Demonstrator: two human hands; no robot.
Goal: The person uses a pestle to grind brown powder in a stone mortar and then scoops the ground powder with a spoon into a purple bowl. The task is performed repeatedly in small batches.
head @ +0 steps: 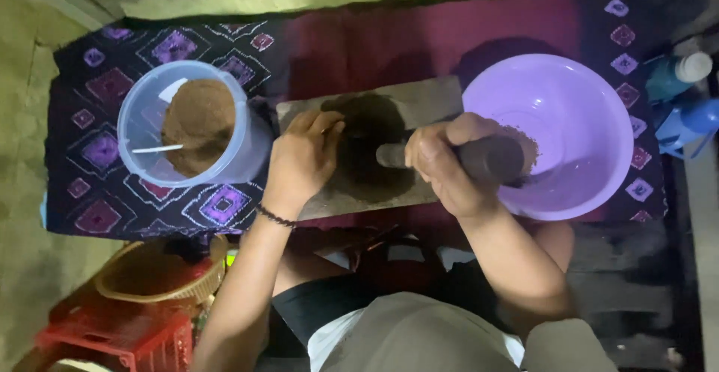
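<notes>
A flat grey grinding stone (419, 102) lies on a patterned cloth, with dark brown paste (371, 125) spread over its middle. My left hand (299, 159) rests on the stone's left part, fingers touching the paste. My right hand (446, 162) grips a dark stone roller (498, 159) lying across the stone, its right end reaching over the rim of a purple basin (592, 95). A little brown paste (528, 147) sits inside the basin by the roller's end.
A clear plastic tub (142, 129) with brown powder and a white spoon stands left of the stone. A woven basket (161, 275) and red stool (120, 334) are at lower left. Blue bottles (685, 95) stand at the right edge. A concrete ledge runs along the top.
</notes>
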